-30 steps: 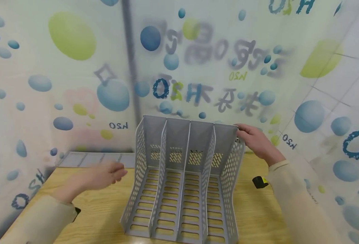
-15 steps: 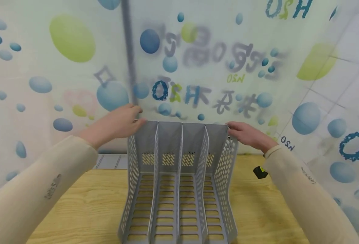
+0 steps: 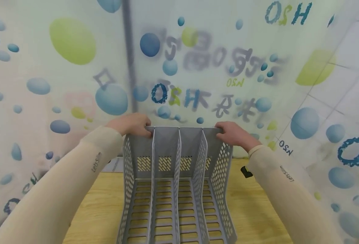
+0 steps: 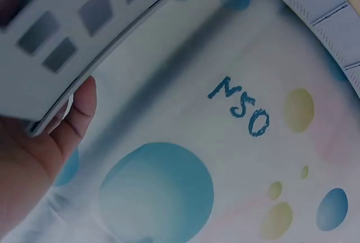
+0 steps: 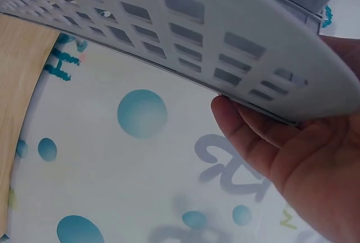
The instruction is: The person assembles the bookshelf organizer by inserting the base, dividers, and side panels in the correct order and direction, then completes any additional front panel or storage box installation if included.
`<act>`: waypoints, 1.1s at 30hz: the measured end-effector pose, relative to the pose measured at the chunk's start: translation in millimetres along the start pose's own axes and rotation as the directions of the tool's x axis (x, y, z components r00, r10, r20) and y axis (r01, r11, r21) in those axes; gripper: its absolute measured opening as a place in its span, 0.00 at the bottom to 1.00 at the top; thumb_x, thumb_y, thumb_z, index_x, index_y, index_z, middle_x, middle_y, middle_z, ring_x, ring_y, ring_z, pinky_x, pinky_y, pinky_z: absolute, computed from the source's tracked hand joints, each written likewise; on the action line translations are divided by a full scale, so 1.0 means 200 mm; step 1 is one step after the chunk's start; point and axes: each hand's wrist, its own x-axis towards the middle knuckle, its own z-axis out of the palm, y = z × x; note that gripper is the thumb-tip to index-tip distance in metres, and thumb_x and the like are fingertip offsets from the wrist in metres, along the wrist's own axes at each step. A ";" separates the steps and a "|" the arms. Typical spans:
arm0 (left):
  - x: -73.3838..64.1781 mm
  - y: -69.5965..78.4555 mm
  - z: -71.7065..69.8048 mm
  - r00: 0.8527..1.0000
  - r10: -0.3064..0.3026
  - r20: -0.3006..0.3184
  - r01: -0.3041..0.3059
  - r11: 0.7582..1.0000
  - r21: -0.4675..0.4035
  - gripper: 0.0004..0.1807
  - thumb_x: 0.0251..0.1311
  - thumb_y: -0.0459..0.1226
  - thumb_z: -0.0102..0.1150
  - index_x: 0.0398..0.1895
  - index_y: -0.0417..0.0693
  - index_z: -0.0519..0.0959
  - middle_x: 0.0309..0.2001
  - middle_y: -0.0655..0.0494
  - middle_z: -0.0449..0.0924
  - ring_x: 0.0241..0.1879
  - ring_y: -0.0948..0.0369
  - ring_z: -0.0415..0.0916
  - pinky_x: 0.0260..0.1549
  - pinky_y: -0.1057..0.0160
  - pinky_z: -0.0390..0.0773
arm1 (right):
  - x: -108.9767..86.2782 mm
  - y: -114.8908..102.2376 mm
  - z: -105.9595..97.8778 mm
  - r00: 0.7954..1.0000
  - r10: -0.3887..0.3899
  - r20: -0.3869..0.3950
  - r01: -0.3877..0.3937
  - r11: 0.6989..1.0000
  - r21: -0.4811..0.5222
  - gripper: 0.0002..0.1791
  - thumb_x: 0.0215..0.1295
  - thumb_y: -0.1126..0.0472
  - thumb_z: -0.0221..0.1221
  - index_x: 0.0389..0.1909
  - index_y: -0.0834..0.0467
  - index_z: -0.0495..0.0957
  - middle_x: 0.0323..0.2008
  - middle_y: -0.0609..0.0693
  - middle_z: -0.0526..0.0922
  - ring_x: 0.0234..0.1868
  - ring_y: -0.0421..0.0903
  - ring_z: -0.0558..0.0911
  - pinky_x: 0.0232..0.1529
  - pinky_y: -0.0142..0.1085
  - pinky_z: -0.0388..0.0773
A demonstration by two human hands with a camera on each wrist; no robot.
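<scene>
A grey plastic file rack (image 3: 167,145) with upright dividers, slotted base and perforated sides stands on the wooden table in the head view. My left hand (image 3: 133,124) grips its top back edge at the left corner, thumb in front and fingers over the rear. At the opposite top corner my right hand (image 3: 232,133) holds the same edge. In the left wrist view, fingers (image 4: 79,108) reach behind the rack's perforated side panel (image 4: 62,35). The right wrist view has fingers (image 5: 242,133) curled behind the other side panel (image 5: 185,35).
A flat grey panel (image 3: 115,165) lies at the table's back edge, partly behind the left sleeve. A small black object (image 3: 246,171) sits on the table (image 3: 249,203) by the right sleeve. A printed curtain (image 3: 179,67) hangs close behind the rack.
My left hand has risen from beside the rack and now grips its top left corner. The right hand keeps its hold. The rack has shifted slightly left in the view.
</scene>
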 end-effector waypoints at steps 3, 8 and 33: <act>0.01 -0.02 0.03 0.999 0.010 0.039 -0.010 1.000 -0.002 0.22 0.61 0.44 0.63 0.18 0.56 0.60 0.19 0.61 0.59 0.23 0.62 0.59 0.26 0.61 0.63 | 0.03 -0.01 0.02 1.000 -0.014 -0.014 0.013 1.000 -0.027 0.05 0.76 0.65 0.52 0.42 0.61 0.76 0.32 0.54 0.76 0.31 0.49 0.72 0.39 0.47 0.68; 0.03 -0.01 0.05 0.997 -0.034 0.074 0.036 0.999 -0.029 0.19 0.61 0.48 0.64 0.20 0.55 0.65 0.24 0.59 0.67 0.28 0.59 0.66 0.31 0.58 0.68 | 0.04 -0.01 0.03 1.000 -0.009 -0.027 0.008 0.999 -0.032 0.08 0.77 0.64 0.54 0.33 0.57 0.72 0.26 0.51 0.69 0.27 0.46 0.67 0.37 0.45 0.65; 0.02 -0.08 0.12 0.998 -0.064 0.026 0.065 0.998 -0.020 0.11 0.61 0.44 0.68 0.29 0.50 0.77 0.28 0.56 0.73 0.29 0.57 0.68 0.30 0.57 0.68 | 0.13 -0.11 0.01 0.996 -0.020 0.089 0.035 0.986 -0.164 0.13 0.75 0.62 0.60 0.28 0.56 0.73 0.24 0.49 0.71 0.26 0.45 0.69 0.35 0.42 0.68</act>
